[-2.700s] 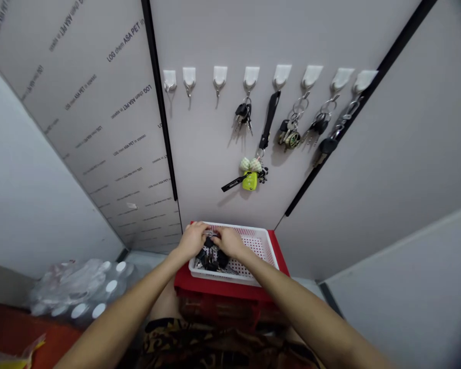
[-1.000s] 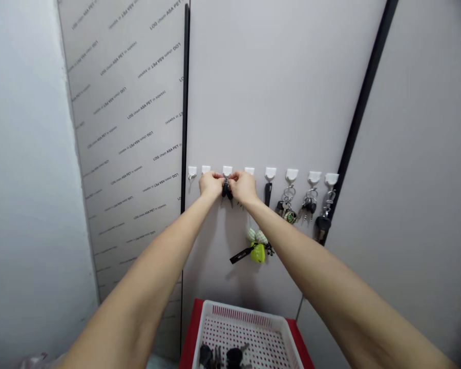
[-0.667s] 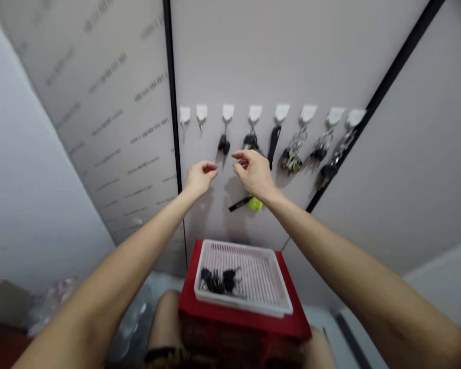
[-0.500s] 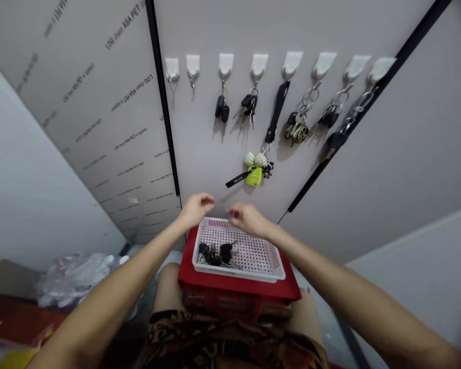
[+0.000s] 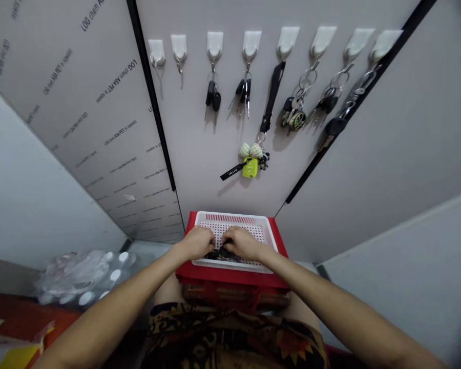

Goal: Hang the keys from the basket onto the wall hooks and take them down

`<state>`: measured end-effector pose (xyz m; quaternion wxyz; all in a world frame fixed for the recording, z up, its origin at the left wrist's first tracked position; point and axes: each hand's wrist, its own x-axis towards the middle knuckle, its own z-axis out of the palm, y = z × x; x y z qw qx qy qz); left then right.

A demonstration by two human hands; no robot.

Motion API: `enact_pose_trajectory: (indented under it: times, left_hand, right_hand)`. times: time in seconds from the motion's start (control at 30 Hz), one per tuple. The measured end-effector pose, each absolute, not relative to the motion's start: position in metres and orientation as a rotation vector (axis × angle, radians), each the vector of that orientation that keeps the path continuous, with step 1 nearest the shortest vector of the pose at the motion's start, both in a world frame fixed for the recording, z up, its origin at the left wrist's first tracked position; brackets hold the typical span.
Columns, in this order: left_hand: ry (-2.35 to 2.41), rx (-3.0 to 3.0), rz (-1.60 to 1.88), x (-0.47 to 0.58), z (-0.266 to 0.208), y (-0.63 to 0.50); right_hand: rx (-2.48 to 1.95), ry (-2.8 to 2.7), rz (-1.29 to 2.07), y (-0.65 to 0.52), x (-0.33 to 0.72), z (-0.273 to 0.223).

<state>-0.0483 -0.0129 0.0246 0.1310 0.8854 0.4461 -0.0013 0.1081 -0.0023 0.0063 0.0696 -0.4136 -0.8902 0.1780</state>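
A white perforated plastic basket [image 5: 269, 233] sits on a red bag on my lap, and a bunch of black-headed keys [image 5: 223, 252] lies in its near left part. My left hand [image 5: 200, 242] reaches over the left rim, its fingers curled down at the keys; what is between them is hidden. From the other side my right hand [image 5: 243, 243] has its thumb and fingers closed on a black-headed key of the bunch. Both hands partly cover the keys.
White hooks [image 5: 214, 45] run along the panel ahead; several carry key bunches [image 5: 212, 96], one a black strap [image 5: 272, 97] with a yellow-green key case [image 5: 250, 167]. The two leftmost hooks carry nothing. Capped plastic bottles [image 5: 115, 277] stand low on the left. The red bag [image 5: 234, 278] supports the basket.
Both hands have come down from above the basket's far edge to the keys inside it, and the right fingers have closed on a key. The view has shifted slightly.
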Motion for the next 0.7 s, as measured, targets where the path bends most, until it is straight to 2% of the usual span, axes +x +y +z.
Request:
enact_pose_trajectory:
  times: [0.13,0.33,0.5,0.7]
  left_hand:
    - [1.393,2.518,0.104,-0.045,0.021,-0.016]
    - [1.295,1.987,0.702,-0.042,0.018,-0.011]
    - [1.228,1.547,0.988,-0.046,0.036,-0.002]
    - [1.3,1.612,1.178,-0.068,0.083,0.017]
  right_hand:
    - [-1.274,-2.504,0.705,0.003,0.116,0.006]
    - [-1.178,-2.085,1.133,0.007,0.116,0.03]
    - [-1.116,-1.957,1.146,0.01,0.103,0.057]
    - [-1.024,-2.039,0.962,0.029,0.08,0.096]
